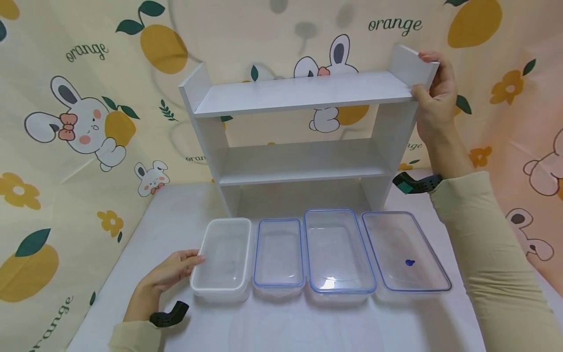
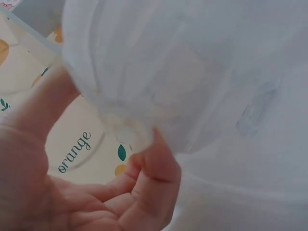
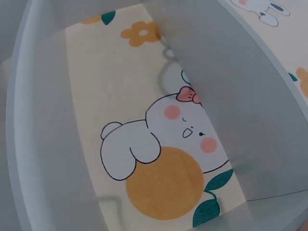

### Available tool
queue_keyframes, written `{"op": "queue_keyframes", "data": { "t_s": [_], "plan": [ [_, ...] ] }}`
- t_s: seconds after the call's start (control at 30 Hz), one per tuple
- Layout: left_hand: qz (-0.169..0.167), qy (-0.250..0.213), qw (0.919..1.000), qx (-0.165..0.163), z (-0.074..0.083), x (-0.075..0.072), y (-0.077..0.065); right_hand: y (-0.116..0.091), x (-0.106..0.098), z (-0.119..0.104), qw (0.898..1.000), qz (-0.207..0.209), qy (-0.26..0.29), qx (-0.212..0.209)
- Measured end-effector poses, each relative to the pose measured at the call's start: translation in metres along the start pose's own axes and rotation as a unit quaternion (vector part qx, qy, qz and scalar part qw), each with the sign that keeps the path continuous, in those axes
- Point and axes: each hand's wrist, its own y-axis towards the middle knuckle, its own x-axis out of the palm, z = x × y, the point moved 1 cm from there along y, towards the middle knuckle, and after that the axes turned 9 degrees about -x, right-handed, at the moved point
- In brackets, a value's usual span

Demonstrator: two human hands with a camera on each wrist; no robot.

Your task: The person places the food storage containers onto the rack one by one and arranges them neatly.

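My right hand (image 1: 437, 100) grips the upper right side panel of a white desktop shelf (image 1: 294, 93), fingers over its top edge and thumb on the front. The shelf stands upright behind a row of plastic boxes; its boards fill the right wrist view. At the left end of that row, my left hand (image 1: 173, 270) holds the left edge of a food container with a frosted white lid (image 1: 224, 254). In the left wrist view, the curled fingers (image 2: 156, 168) and the thumb lie against the container's translucent side (image 2: 159, 72).
Right of the white-lidded container stand a small blue-rimmed container (image 1: 279, 254), a larger one (image 1: 338, 252), and a wide one (image 1: 406, 249) with a small blue mark. They sit on a white tabletop (image 1: 176, 210) before a printed backdrop (image 1: 79, 195).
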Motion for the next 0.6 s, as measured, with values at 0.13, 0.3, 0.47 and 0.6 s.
{"op": "queue_keyframes", "data": {
  "t_s": [0.13,0.3,0.47,0.6],
  "plan": [
    [-0.001,-0.027,0.9996,0.005,0.001,-0.002,0.002,-0.001,0.000,-0.001,1.000,-0.004,0.008,-0.003],
    [0.012,-0.027,0.9996,0.002,0.005,-0.002,0.000,-0.002,0.001,-0.001,1.000,-0.003,0.007,-0.003],
    [0.020,-0.013,0.9997,0.003,0.009,-0.004,-0.001,-0.001,0.001,-0.001,1.000,-0.004,0.009,-0.003],
    [0.036,-0.010,0.9993,-0.003,0.012,-0.006,-0.003,-0.001,0.001,-0.001,1.000,-0.005,0.015,-0.003]
  ]
}}
